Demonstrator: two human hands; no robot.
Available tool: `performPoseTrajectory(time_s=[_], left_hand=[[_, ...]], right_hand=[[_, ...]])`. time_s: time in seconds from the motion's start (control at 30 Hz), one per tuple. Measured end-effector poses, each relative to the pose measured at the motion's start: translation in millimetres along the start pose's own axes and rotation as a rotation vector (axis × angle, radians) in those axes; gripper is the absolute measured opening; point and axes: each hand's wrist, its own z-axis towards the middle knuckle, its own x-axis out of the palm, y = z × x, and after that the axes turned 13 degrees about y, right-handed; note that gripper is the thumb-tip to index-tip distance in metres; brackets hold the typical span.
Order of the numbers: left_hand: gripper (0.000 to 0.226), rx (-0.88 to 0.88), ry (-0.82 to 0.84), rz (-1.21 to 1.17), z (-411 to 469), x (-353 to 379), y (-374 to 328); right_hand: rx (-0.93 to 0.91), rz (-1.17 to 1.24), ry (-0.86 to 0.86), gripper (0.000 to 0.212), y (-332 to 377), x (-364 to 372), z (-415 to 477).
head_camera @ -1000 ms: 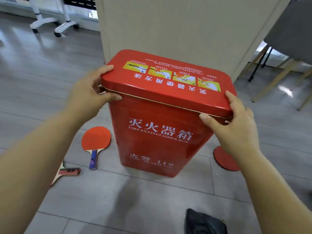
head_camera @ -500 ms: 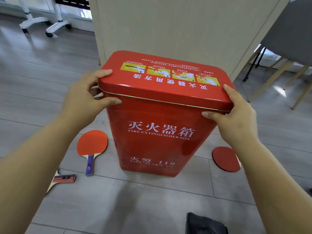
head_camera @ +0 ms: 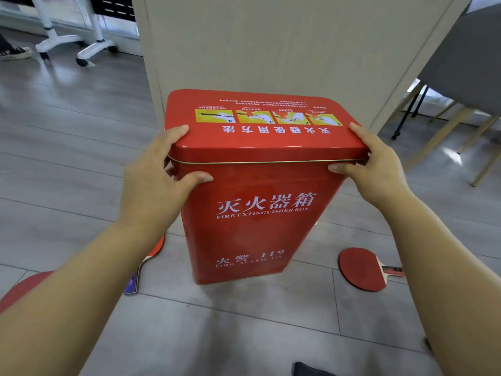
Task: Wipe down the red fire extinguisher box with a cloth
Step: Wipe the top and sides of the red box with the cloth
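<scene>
Grey floorboards (head_camera: 81, 164) now show the fire extinguisher box (head_camera: 252, 213) swung square-on at frame centre, left hand (head_camera: 160, 180) and right hand (head_camera: 371, 169) clamped on its lid (head_camera: 260, 139), no cloth in either.

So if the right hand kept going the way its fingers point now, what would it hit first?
The right hand points leftward and already touches the red fire extinguisher box at its lid corner, so it would press straight into the box.

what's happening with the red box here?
A person grips the red fire extinguisher box by its lid edge, left hand and right hand at opposite ends. The box stands on the floor among table tennis paddles. Neither hand holds a cloth, so wiping has not begun.
</scene>
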Motion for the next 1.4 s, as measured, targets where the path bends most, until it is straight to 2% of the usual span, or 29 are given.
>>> performPoseTrajectory(time_s=[0.17,0.47,0.6,0.87,1.07,1.27,1.4], left_hand=[[0.077,-0.054,-0.037,-0.040,19.5,0.0,4.8],[0.081,-0.107,0.137,-0.027,91.9,-25.5,36.3],[0.080,-0.094,0.179,-0.096,116.3,-26.9,46.6],[0.074,-0.037,0.122,-0.113,107.0,-10.9,50.6],[0.076,-0.029,0.072,-0.004,100.4,5.0,41.0],[0.080,-0.110,0.128,0.003,128.6,-4.9,48.4],[0.080,-0.095,0.147,0.004,145.3,-5.5,53.8]], right_hand=[[-0.016,-0.041,-0.007,0.079,-8.9,6.0,-6.5],[0.073,-0.078,-0.137,0.078,12.2,43.2,-2.5],[0.109,-0.120,-0.172,0.078,21.5,52.8,8.0],[0.089,-0.041,-0.155,0.081,15.1,34.5,45.7],[0.080,-0.019,-0.104,0.081,-0.3,22.0,53.9],[0.042,-0.042,-0.134,0.079,-0.8,36.7,49.7],[0.054,-0.093,-0.172,0.078,5.3,43.6,52.6]])
